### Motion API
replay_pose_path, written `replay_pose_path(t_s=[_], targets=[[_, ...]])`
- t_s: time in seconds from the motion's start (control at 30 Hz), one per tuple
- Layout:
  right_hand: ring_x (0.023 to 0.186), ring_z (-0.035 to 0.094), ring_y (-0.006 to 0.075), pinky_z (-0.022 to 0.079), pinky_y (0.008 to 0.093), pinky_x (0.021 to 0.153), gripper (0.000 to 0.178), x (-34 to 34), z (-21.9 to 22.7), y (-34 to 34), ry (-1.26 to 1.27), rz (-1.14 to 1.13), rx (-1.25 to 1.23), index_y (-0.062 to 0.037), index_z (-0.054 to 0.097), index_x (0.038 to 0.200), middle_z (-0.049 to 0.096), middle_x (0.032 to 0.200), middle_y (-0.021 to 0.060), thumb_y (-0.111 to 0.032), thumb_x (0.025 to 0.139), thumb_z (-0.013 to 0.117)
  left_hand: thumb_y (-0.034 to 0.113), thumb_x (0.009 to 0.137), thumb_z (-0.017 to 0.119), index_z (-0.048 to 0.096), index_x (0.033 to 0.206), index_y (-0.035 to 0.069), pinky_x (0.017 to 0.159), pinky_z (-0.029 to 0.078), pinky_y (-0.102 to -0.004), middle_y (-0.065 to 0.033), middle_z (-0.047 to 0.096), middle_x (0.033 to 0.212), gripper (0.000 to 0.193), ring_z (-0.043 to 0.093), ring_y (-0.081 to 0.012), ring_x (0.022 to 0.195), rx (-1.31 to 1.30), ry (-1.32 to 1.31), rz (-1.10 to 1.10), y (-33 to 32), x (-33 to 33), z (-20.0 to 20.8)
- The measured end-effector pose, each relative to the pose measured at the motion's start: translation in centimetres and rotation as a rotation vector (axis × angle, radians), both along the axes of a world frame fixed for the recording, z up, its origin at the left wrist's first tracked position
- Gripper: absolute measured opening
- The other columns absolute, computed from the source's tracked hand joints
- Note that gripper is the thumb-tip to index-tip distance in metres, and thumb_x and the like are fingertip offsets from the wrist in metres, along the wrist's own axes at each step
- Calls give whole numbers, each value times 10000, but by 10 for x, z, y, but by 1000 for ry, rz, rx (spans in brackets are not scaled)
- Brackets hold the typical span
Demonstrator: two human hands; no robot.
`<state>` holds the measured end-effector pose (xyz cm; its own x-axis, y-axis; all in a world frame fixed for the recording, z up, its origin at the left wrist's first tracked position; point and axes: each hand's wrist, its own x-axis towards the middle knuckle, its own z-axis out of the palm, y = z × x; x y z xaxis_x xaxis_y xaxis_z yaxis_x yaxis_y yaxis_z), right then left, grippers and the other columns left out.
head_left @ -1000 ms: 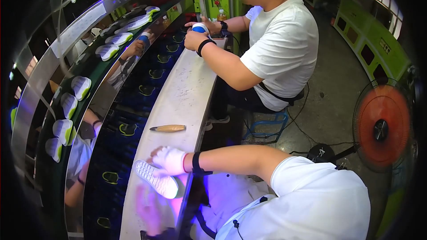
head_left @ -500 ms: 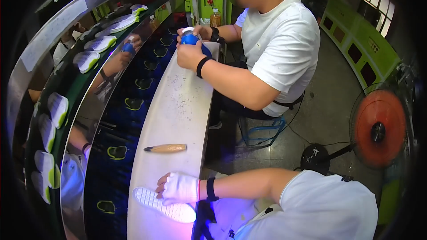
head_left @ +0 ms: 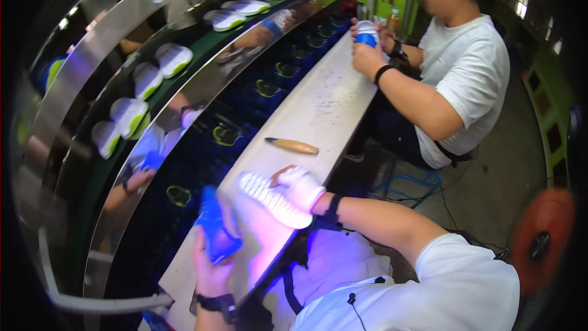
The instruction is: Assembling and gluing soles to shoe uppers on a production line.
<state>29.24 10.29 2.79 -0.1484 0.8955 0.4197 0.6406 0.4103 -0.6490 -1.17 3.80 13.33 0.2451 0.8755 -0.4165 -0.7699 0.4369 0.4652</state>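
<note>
My left hand (head_left: 212, 273), wearing a dark wristband, grips a blue shoe upper (head_left: 215, 228) over the near left end of the pale bench. A white shoe sole (head_left: 262, 195) lies on the bench, ridged tread facing up, brightly lit. My right hand (head_left: 301, 189), in a white fingerless glove, has its fingers bent over the sole's far edge. Beyond that hand, a dark-tipped tool with a tan handle (head_left: 293, 146) rests on the bench. The blue upper is slightly blurred.
The pale bench (head_left: 318, 107) runs away beside a dark conveyor carrying green-edged pieces (head_left: 226, 135). White soles (head_left: 130, 116) sit on a raised green belt at left. At far right, a seated co-worker (head_left: 453, 79) holds a blue-and-white shoe. A red fan (head_left: 542, 242) stands at right.
The view has swung, shifting the scene rightward. My left hand has come into sight with the blue shoe upper. My right hand stays on the sole.
</note>
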Motion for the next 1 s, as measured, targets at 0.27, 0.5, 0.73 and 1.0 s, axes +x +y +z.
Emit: replay_pose_path(t_s=[0.27, 0.5, 0.73, 1.0], targets=[[1200, 690, 374, 512, 527, 1089, 531, 29, 42, -111, -434, 320, 226, -82, 730, 1284, 702, 1330, 184, -414, 876, 800, 294, 1040, 714, 501, 1516, 0, 1037, 560, -489, -173, 703, 1346, 599, 725, -343, 1129, 410, 1380, -96, -22, -43, -41], [840, 757, 282, 603, 364, 761, 274, 24, 154, -88, 236, 171, 251, 2, 735, 1108, 761, 956, 138, -186, 929, 821, 555, 1022, 584, 604, 1235, -28, 900, 575, -528, -307, 748, 1069, 621, 741, -469, 1007, 574, 2031, -601, 50, 61, 5], [958, 720, 124, 602, 318, 861, 261, 31, 131, -95, 814, 296, -249, 47, 694, 1155, 763, 1042, 75, -180, 1040, 749, 333, 1032, 678, 569, 1323, -54, 970, 562, -447, -238, 727, 1163, 496, 739, -344, 1085, 914, 1389, -48, -1, 55, 22], [1052, 700, 152, 586, 329, 935, 321, 35, 142, -95, 1097, 353, -330, -6, 605, 1070, 729, 1090, 92, -181, 953, 848, 8, 951, 754, 343, 1409, 73, 1172, 408, -475, -247, 474, 1491, 618, 529, -332, 1368, 1076, 1030, 318, -57, 69, 8]])
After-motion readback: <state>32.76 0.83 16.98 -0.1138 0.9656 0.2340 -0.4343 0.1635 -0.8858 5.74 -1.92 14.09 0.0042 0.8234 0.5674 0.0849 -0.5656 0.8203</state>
